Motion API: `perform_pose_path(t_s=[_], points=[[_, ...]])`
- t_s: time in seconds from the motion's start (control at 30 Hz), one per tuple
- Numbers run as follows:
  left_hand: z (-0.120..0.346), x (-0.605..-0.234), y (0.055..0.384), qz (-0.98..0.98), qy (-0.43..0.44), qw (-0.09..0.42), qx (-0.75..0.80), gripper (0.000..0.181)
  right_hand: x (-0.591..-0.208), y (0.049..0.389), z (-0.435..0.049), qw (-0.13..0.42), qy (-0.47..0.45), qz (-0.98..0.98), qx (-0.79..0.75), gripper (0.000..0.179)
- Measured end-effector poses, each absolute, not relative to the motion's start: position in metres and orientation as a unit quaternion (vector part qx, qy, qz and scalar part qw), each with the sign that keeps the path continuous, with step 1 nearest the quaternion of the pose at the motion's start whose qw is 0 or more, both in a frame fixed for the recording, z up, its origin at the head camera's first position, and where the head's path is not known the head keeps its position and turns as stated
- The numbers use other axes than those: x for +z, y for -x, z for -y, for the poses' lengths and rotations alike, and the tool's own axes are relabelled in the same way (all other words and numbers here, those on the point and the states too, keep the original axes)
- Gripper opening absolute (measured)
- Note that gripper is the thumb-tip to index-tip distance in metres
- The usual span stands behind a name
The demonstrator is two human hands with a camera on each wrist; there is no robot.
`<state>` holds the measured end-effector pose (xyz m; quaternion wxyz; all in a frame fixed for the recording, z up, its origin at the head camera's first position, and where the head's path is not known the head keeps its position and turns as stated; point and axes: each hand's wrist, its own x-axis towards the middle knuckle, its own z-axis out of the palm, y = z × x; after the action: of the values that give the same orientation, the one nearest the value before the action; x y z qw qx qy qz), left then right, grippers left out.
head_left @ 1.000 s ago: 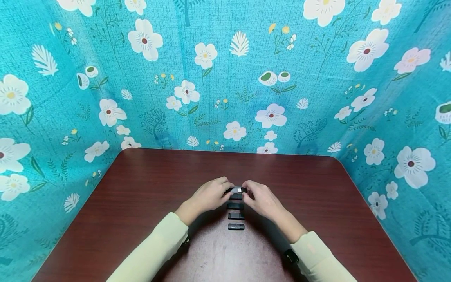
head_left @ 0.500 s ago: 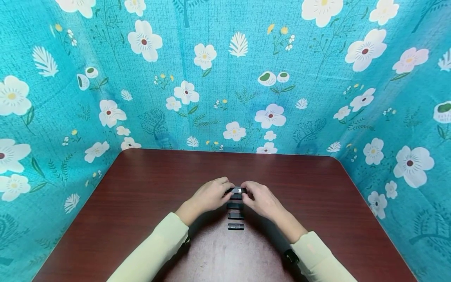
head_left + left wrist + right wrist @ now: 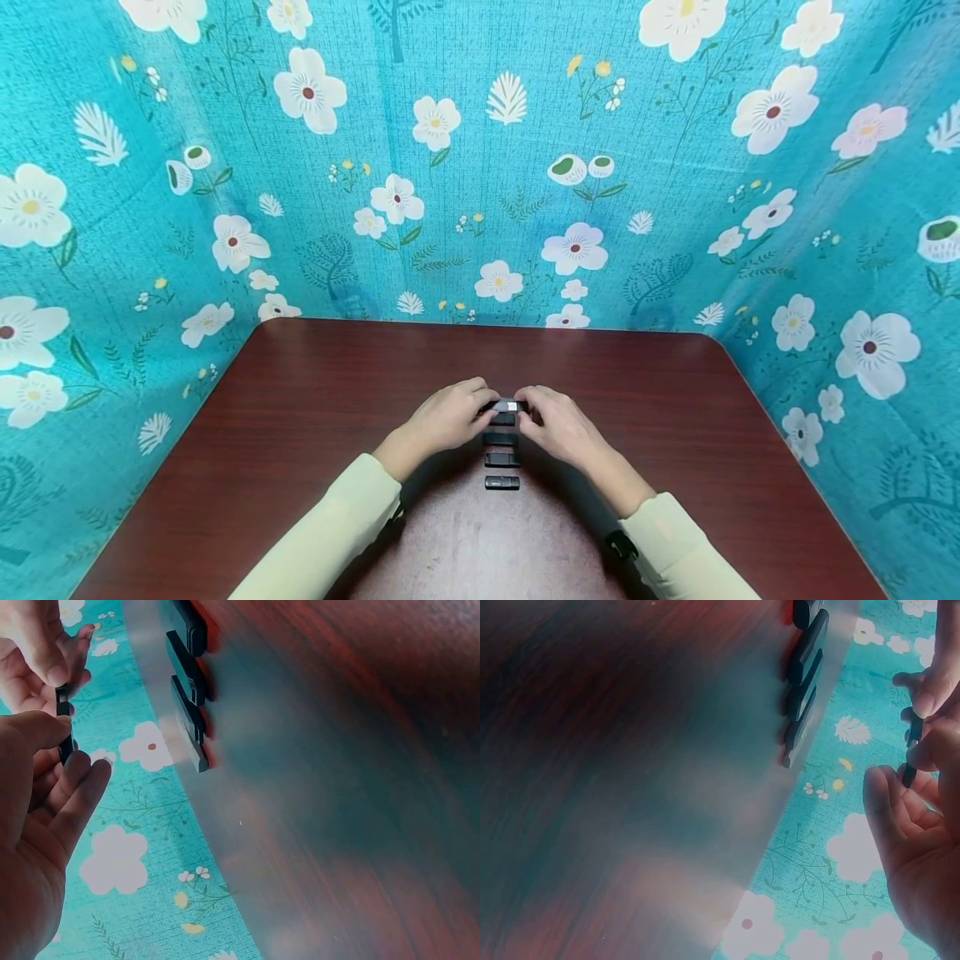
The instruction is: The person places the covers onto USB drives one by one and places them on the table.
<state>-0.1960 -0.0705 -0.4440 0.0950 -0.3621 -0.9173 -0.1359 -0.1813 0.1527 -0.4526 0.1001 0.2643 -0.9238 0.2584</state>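
A small dark stick with a silvery and white middle, which looks like a USB flash drive (image 3: 506, 407), is held between both hands over the far end of a row. My left hand (image 3: 446, 412) pinches its left end between thumb and fingers, and my right hand (image 3: 561, 423) pinches the right end. In the left wrist view the flash drive (image 3: 64, 739) stands out from the table, with the left thumb across it. The right wrist view shows the flash drive (image 3: 912, 754) partly covered by fingertips.
Several similar black sticks lie in a row toward the wearer, the nearest black stick (image 3: 502, 482) lying between the forearms. They rest on a dark red-brown table (image 3: 337, 358). A blue flowered curtain (image 3: 465, 167) hangs behind and at both sides.
Both hands keep nearly the same place and grip. The right fingertips shift very slightly to the right, and the flash drive's white part follows by a little.
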Motion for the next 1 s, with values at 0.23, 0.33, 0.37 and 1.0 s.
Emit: perform_pose_path(t_s=[0.23,0.33,0.37,1.0], points=[[0.069,-0.444,0.196,0.915,0.367,0.1,-0.136,0.023,-0.451,0.18,-0.152,0.106,-0.274,0.919,0.262,0.014],[0.067,-0.444,0.196,0.912,0.374,0.107,-0.132,0.023,-0.451,0.18,-0.151,0.11,-0.283,0.916,0.261,0.014],[0.067,-0.444,0.196,0.911,0.376,0.111,-0.13,0.023,-0.451,0.181,-0.151,0.11,-0.285,0.916,0.26,0.014],[0.066,-0.442,0.194,0.907,0.393,0.123,-0.09,0.02,-0.45,0.186,-0.143,0.139,-0.319,0.912,0.218,0.016]])
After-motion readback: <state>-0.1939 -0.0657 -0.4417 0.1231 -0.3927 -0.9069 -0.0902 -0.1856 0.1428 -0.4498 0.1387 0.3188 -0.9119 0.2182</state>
